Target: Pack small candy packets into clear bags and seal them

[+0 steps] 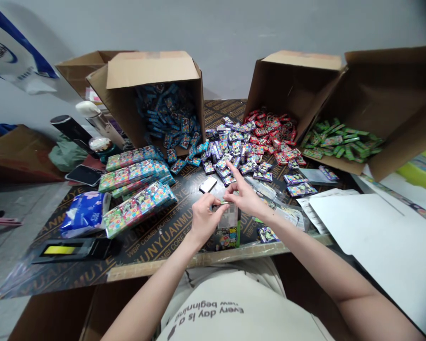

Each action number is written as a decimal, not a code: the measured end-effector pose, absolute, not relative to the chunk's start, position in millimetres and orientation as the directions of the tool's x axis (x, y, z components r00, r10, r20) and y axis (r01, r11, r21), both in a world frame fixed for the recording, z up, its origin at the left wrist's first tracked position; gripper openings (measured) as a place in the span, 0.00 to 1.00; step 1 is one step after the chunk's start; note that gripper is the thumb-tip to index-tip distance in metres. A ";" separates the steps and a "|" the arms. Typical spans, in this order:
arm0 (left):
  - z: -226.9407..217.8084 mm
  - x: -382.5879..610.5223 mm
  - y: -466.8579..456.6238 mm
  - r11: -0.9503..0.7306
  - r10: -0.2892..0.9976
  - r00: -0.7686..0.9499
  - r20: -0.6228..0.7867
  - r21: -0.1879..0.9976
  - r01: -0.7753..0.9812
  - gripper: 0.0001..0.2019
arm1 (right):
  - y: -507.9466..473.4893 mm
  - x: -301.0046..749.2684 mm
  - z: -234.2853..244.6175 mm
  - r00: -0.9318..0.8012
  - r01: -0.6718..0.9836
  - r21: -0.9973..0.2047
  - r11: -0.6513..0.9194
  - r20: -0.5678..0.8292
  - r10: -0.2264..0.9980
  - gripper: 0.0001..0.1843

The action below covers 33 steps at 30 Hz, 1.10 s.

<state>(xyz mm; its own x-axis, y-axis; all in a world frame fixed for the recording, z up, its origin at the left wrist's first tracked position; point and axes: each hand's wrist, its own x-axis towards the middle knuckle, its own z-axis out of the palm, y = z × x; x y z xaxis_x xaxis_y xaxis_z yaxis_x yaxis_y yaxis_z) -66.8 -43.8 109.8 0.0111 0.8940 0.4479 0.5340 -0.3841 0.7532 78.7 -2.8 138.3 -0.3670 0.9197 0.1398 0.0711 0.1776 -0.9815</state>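
A small printed box with a greyish panel and a green side stands upright near the table's front edge. My left hand is closed on its top left edge, thumb and fingers pinched together. At the top right of the box, my right hand pinches the edge, its index finger stretched forward toward the packets. Just beyond my hands lies a heap of small purple wrapped packets. A small white and black object rests beside my left hand.
Open cartons hold blue packets, red packets and green packets. Long printed packs, a blue tissue pack, a phone and a black holder lie left. White sheets cover the right.
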 end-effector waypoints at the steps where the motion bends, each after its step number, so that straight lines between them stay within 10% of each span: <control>1: 108.4 -66.0 -44.0 -0.393 0.889 0.023 0.458 0.734 0.554 0.07 | -2.4 77.7 135.6 -0.360 0.091 -0.978 0.186 0.142 0.922 0.42; 8: 107.1 -76.8 -45.8 -0.491 0.841 0.244 0.483 0.492 0.719 0.10 | 5.9 91.9 113.4 -0.085 0.200 -0.963 0.183 0.169 0.982 0.50; 19: 92.9 -155.6 -31.1 0.100 0.989 -0.134 -0.064 0.954 0.283 0.26 | -24.8 152.5 76.9 0.231 0.177 -0.984 0.034 0.075 0.970 0.19; 21: 90.9 -157.8 -43.0 0.130 0.991 -0.083 -0.103 0.863 0.488 0.25 | -27.1 161.2 84.4 0.311 0.162 -0.985 0.056 0.105 0.944 0.17; 26: 92.9 -130.4 -45.1 -0.041 0.985 0.075 -0.152 0.219 0.975 0.14 | -28.7 171.7 90.4 0.342 0.259 -0.959 0.117 0.205 0.917 0.12; 33: 66.4 -51.8 37.2 -0.373 0.895 0.435 -0.104 0.363 0.854 0.45 | -30.8 165.0 87.9 0.292 0.202 -0.973 0.110 0.167 0.942 0.11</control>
